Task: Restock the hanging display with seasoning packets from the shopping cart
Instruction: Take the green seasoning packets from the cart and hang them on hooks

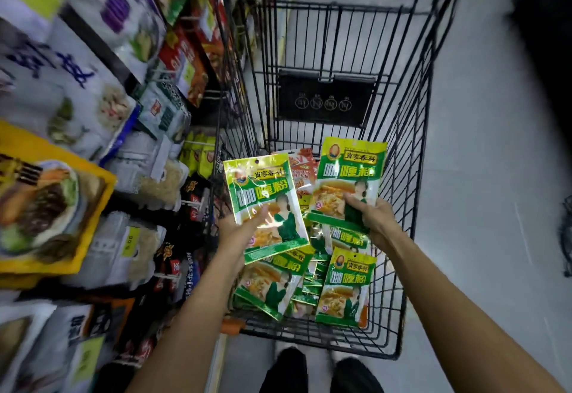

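Shows one seasoning packet [263, 194] pinched low by the curled left hand [238, 231], thumb on its front, and a second packet [346, 176] gripped at its bottom corner by the right hand [376, 216], both above the shopping cart [414, 176], with more packets [345, 287] lying loose inside. Judged light, thin, floppy and glossy-slick; best pinched near the top edge, beside the punched hang hole [256, 161], for threading onto a peg.

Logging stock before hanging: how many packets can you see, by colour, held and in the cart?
Green packets, held: 2
Green packets, in the cart: 3
Red packets, in the cart: 1
Total: 6, plus hidden ones stacked underneath
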Available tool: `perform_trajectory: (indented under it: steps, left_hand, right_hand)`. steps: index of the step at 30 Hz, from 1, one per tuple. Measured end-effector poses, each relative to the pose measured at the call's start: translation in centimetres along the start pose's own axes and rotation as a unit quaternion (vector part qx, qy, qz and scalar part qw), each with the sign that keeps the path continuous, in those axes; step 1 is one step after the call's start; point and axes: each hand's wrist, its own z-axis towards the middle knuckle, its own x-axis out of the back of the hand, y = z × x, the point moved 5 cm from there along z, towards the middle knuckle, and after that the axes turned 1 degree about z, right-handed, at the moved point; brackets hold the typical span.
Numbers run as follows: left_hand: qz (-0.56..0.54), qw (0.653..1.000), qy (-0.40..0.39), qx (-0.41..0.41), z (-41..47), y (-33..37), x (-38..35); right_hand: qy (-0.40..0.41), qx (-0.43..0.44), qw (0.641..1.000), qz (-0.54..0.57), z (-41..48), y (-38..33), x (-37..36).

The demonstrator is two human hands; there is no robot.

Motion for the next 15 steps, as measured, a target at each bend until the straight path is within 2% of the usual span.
perform_trajectory:
  steps: [3,7,12,15]
  left_hand:
    - [-0.029,0.998,0.009,-0.046,-3.0,3.9,1.1]
    - [-0.068,0.984,0.072,-0.145,-8.3,9.5,3.5]
    - [-0.123,0.946,0.156,-0.257,-17.6,15.6,8.6]
    - [-0.091,0.922,0.184,-0.329,-24.2,18.9,12.3]
  right_hand:
    - [-0.046,0.033,0.998,-0.029,-3.1,-3.6,-0.9]
    - [-0.126,0.102,0.983,-0.087,-7.9,-9.3,-2.8]
    - [-0.230,0.225,0.933,-0.160,-15.0,-16.5,-6.9]
    - [-0.297,0.275,0.899,-0.164,-20.9,-19.9,-10.1]
